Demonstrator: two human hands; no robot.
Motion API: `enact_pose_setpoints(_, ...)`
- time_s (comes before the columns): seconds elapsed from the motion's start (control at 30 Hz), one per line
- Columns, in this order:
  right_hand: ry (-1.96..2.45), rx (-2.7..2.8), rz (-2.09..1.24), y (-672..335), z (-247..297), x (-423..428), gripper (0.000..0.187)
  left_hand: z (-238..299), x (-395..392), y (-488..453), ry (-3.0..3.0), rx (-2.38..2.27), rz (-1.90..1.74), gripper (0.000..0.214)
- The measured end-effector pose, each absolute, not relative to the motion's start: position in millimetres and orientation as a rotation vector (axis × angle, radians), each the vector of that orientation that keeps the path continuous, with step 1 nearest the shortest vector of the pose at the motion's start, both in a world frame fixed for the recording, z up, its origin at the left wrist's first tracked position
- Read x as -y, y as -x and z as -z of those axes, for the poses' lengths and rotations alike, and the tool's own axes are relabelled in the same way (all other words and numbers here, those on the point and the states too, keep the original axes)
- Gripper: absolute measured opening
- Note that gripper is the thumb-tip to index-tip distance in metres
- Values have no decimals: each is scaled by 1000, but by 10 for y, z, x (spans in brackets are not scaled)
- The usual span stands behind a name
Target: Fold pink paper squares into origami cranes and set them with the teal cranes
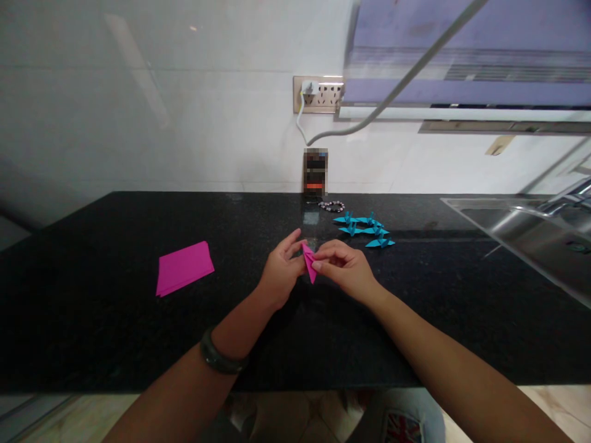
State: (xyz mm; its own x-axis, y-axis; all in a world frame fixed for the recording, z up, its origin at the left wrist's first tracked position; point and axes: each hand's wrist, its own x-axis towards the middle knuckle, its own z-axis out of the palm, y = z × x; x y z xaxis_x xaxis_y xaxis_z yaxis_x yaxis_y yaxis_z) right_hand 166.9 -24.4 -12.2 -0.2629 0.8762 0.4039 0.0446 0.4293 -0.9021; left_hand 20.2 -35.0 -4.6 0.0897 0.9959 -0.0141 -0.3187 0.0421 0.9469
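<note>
The right hand (348, 264) is pinching a folded pink paper (310, 263) between thumb and fingers. The left hand (284, 271) is partly spreading its fingers at the paper's left edge; whether it is gripping too, one cannot tell. Far to the right hand's right, a metal sink (521, 237) is holding something dark, too small to tell. Blue paper cranes (367, 231) are sitting on the table (115, 344) just beyond the right hand, standing between it and the sink's far corner. Pink sheets (184, 268) are lying left of the left hand. Beyond both hands, a beaded strap (332, 207) is resting near the wall (221, 123).
</note>
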Motion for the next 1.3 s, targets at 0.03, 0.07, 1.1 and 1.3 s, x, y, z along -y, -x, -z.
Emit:
enact_pose_setpoints(0.03,822,1671,-940,-1666,133,245,15,26,354,-207,-942,-882,-1258,72)
enact_pose_setpoints(0.07,824,1705,-886,-1666,141,247,15,8,356,-210,-899,-844,-1253,76)
enact_pose_setpoints(1.1,993,2003,-266,-1709,133,230,33,120,363,-272,-892,-727,-1106,29)
enact_pose_setpoints(1.3,1009,1839,-505,-1672,173,228,23,134,352,-246,-1000,-903,-1146,33)
